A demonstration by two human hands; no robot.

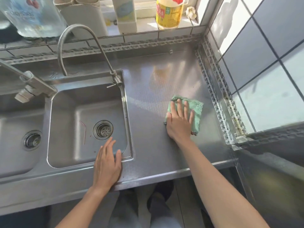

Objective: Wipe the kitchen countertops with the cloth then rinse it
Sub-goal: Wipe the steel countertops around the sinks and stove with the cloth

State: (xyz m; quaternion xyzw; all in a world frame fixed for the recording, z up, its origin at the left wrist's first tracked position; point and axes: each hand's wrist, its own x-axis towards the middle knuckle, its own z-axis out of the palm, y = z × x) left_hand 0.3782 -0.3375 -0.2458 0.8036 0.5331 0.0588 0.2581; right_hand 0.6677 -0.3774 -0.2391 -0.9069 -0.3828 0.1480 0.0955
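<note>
A folded green cloth (196, 111) lies flat on the steel countertop (156, 99), right of the sink. My right hand (179, 122) presses down on it with fingers spread, covering its left half. My left hand (107, 163) rests flat and empty on the front rim of the right sink basin (69, 104), fingers reaching over the edge. A curved steel faucet (79, 30) arches over the basin's back rim.
A second basin (14, 129) lies at the left, with a flat tap (32, 86) above the divider. A pink straw (83, 129) lies in the right basin. An oil bottle (169, 12), a white bottle (125, 14) and a water jug (32, 15) stand on the tiled ledge. Tiled wall borders the right.
</note>
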